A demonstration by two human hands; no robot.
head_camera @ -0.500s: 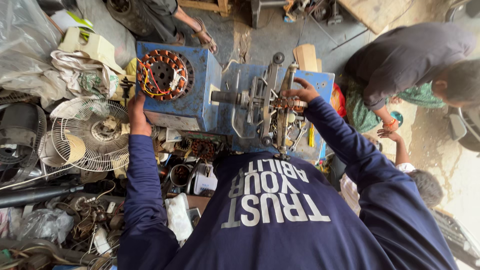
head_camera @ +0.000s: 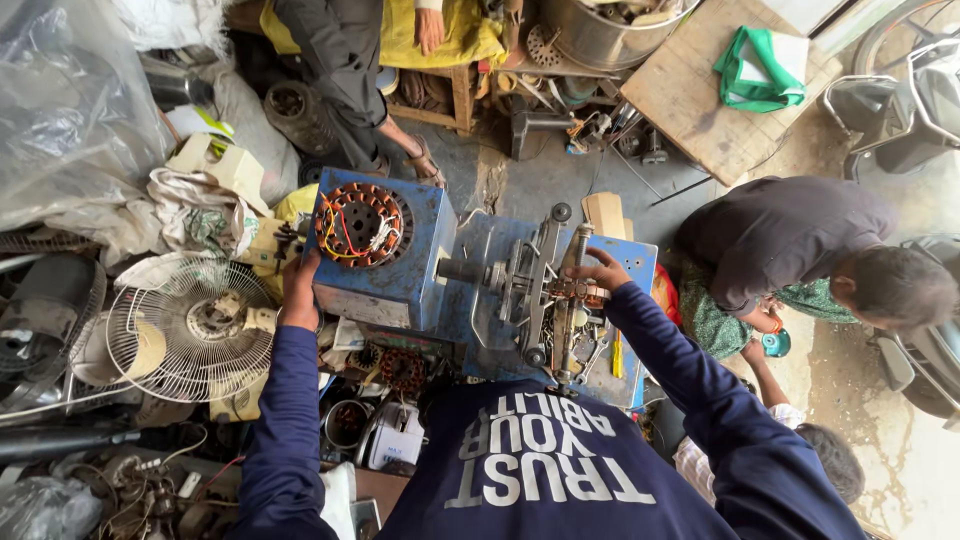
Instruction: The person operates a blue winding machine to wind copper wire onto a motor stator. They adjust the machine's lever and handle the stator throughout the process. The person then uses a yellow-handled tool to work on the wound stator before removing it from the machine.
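Observation:
A blue metal winding machine [head_camera: 400, 285] stands in front of me, with a motor stator [head_camera: 362, 225] wound in copper and coloured wires lying on its top. My left hand [head_camera: 298, 288] grips the machine's lower left edge, just below the stator. My right hand [head_camera: 601, 270] is closed on the metal winding frame [head_camera: 540, 285], which sits on a shaft at the machine's right side. My navy sleeves and shirt front fill the bottom of the view.
A white fan guard [head_camera: 190, 330] and piled fan parts lie at left, and another stator [head_camera: 403, 370] and small housings sit below the machine. One person [head_camera: 800, 250] crouches at right, another [head_camera: 340, 60] sits behind. A wooden board [head_camera: 700, 90] lies at the far right.
The view has tilted, so the whole scene sits lower in the frame. Both hands keep their places on the machine and the winding frame.

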